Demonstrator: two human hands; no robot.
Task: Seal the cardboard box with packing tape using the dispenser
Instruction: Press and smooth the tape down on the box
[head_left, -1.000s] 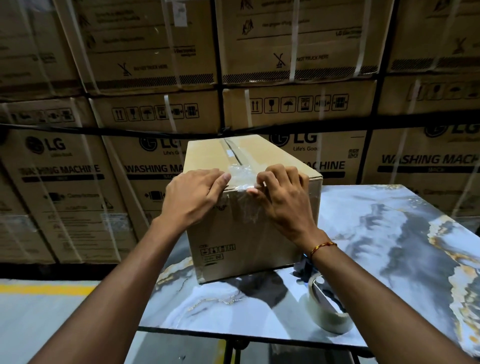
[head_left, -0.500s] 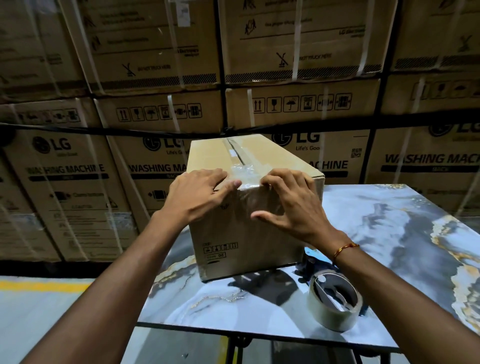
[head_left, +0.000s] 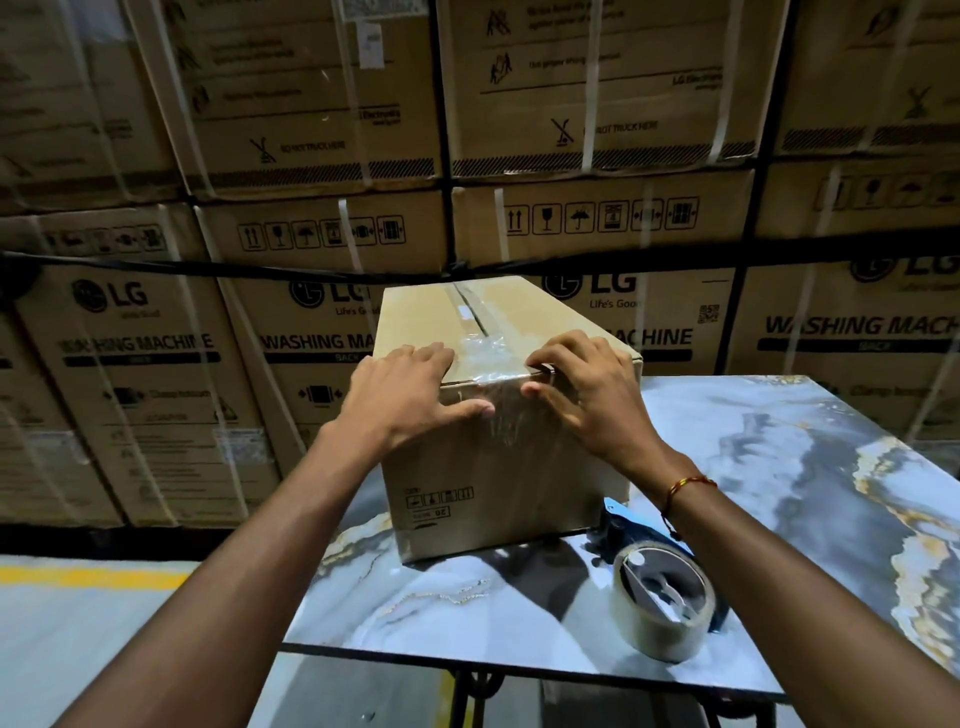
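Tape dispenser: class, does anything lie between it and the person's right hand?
Nothing visible does. The dispenser lies on the table below the right forearm, beside the box; the right hand rests on the box.

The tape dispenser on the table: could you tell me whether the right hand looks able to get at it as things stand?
Probably yes. The tape dispenser lies uncovered on the table just beneath the right forearm, and the right hand only rests on the box, holding nothing.

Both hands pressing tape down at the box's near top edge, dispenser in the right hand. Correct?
Not quite. In the head view the dispenser sits on the table, unheld. Both the left hand and right hand do press tape on the box.
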